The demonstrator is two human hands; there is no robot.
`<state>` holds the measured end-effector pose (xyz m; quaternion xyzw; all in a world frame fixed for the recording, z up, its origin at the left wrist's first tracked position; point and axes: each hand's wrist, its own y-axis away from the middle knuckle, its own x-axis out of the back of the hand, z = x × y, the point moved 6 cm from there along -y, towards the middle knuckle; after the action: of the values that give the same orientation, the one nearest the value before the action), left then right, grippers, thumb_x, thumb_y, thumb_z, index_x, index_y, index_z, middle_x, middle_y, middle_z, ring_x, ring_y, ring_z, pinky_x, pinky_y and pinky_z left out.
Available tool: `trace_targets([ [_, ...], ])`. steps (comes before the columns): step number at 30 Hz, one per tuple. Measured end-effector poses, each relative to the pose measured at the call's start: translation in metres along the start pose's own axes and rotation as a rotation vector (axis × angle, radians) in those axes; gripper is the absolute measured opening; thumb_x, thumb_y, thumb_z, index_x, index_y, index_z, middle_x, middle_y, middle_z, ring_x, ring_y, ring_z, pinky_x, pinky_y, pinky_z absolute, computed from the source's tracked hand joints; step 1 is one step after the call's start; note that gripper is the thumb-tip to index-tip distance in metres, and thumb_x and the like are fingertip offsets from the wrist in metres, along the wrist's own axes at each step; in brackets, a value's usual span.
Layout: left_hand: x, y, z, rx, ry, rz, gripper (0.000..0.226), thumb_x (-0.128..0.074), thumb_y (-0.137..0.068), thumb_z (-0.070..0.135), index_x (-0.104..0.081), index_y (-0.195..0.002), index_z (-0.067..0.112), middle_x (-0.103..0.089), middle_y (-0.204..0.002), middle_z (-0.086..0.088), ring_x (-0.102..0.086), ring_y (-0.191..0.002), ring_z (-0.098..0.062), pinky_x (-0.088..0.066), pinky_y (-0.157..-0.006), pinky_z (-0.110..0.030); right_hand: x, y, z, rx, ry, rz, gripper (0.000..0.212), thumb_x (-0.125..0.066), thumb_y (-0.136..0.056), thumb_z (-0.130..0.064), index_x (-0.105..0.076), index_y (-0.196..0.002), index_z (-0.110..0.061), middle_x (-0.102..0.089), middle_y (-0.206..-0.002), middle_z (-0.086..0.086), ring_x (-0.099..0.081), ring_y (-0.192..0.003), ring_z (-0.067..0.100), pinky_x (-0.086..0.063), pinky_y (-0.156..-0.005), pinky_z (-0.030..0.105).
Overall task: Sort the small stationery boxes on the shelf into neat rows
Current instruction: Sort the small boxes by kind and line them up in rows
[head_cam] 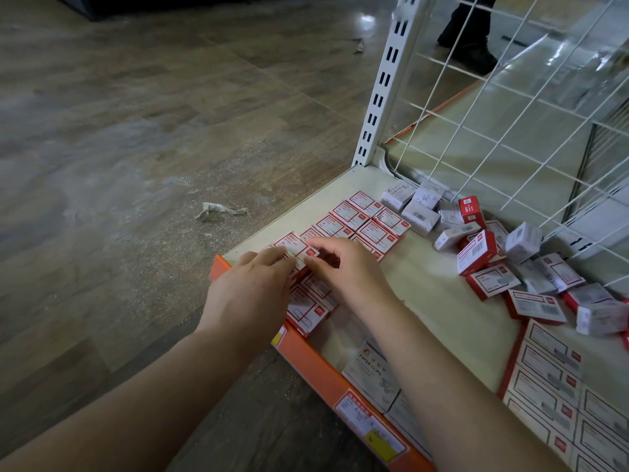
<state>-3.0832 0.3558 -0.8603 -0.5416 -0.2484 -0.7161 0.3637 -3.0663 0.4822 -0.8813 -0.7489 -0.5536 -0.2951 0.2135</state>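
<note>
**Box going into the near rows**

Head view: both hands meet over one red-and-white box [295,248] at the near-left end of the shelf [425,287]. The left hand [253,287] lies with fingers straight and close together on the box's near-left edge. The right hand [343,264] curls its fingers toward the box's right end; whether they pinch it I cannot tell, the tips being hidden.

The risk, as I judge it: the box sits raised above the rows [360,223], so a push could shove neighbours askew or tip one over the orange lip [306,356]. The box lies just beyond the fingertips, between the hands. The loose pile [503,257] waits far right.
</note>
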Motion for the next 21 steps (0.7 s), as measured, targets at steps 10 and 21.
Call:
trace_targets([
  [10,0.005,0.008,0.011,-0.006,0.073,0.065,0.04,-0.038,-0.097,0.027,-0.046,-0.135,0.024,-0.044,-0.138,0.007,-0.039,-0.127,-0.013,-0.041,-0.095,-0.029,0.035,0.021,0.021,-0.114,-0.051,0.112,0.03,-0.053,-0.092,-0.017,-0.058,-0.122,-0.02,-0.058,-0.098,-0.008,-0.054,-0.087,0.003,-0.042,-0.077,0.013],
  [21,-0.009,0.023,0.079,-0.175,0.045,-0.027,0.04,-0.036,-0.098,0.027,-0.04,-0.138,0.028,-0.042,-0.139,0.011,-0.037,-0.128,-0.008,-0.035,-0.102,-0.024,0.091,0.082,0.061,-0.224,0.089,0.146,0.026,-0.053,-0.09,-0.015,-0.063,-0.114,-0.02,-0.056,-0.09,-0.011,-0.053,-0.079,0.004,-0.046,-0.08,0.02],
])
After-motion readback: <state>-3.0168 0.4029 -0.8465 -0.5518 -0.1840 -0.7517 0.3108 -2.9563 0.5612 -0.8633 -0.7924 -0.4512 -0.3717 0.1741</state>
